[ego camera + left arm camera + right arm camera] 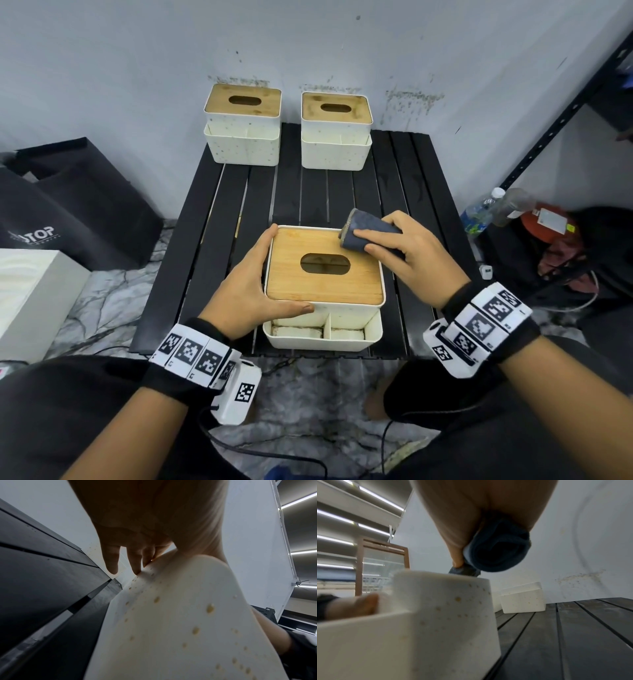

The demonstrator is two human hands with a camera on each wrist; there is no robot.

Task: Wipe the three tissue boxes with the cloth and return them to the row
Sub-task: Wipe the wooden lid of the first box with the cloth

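Note:
A white speckled tissue box (323, 274) with a bamboo lid stands at the near edge of the black slatted table (308, 192). My left hand (251, 287) holds its left side, fingers along the side wall and thumb wrapped round the front. My right hand (407, 250) grips a rolled dark blue cloth (364, 231) that touches the lid's far right corner. Two more tissue boxes (243, 126) (337, 132) stand side by side at the table's far edge. The right wrist view shows the cloth (498, 547) above the box (436, 615). The left wrist view shows my fingers (137, 561) against the box wall (180, 615).
The table's far edge meets a stained wall. Black bags (78, 212) and a white carton (30, 291) sit on the floor to the left. On the right are plastic bottles (486, 212), a red item and a dark metal rack (565, 109).

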